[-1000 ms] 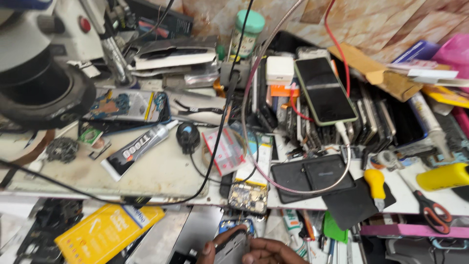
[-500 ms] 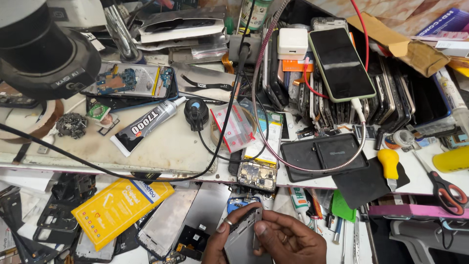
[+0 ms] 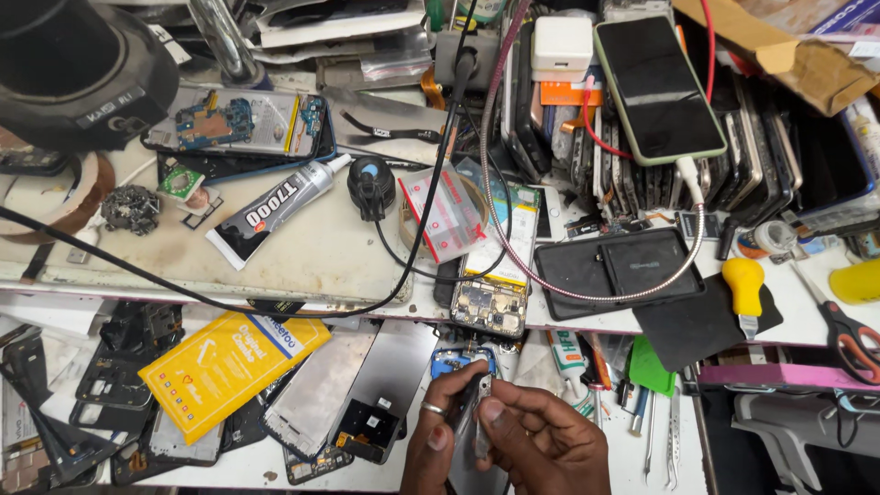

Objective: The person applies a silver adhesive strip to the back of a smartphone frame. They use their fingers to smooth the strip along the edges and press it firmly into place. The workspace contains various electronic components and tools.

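Both hands meet at the bottom middle of the view. My left hand (image 3: pixel 442 431), with a ring on one finger, and my right hand (image 3: pixel 541 440) together pinch a thin grey phone part (image 3: pixel 475 412) held on edge between the fingertips. Just above them lies an opened phone with a bare circuit board (image 3: pixel 489 307) at the bench edge. A blue phone piece (image 3: pixel 454 359) sits right behind the fingers.
A microscope head (image 3: pixel 73 64) hangs at the top left. A glue tube (image 3: pixel 270 211), a black round tool (image 3: pixel 370 183), a yellow packet (image 3: pixel 229 362), display panels (image 3: pixel 353 390), a charging phone (image 3: pixel 658 87), black covers (image 3: pixel 619 270), a yellow-handled tool (image 3: pixel 744 280) and scissors (image 3: pixel 848 325) crowd the bench.
The view has tilted down and moved closer, so my hands show more fully. They have risen into the frame with the grey part held between them.
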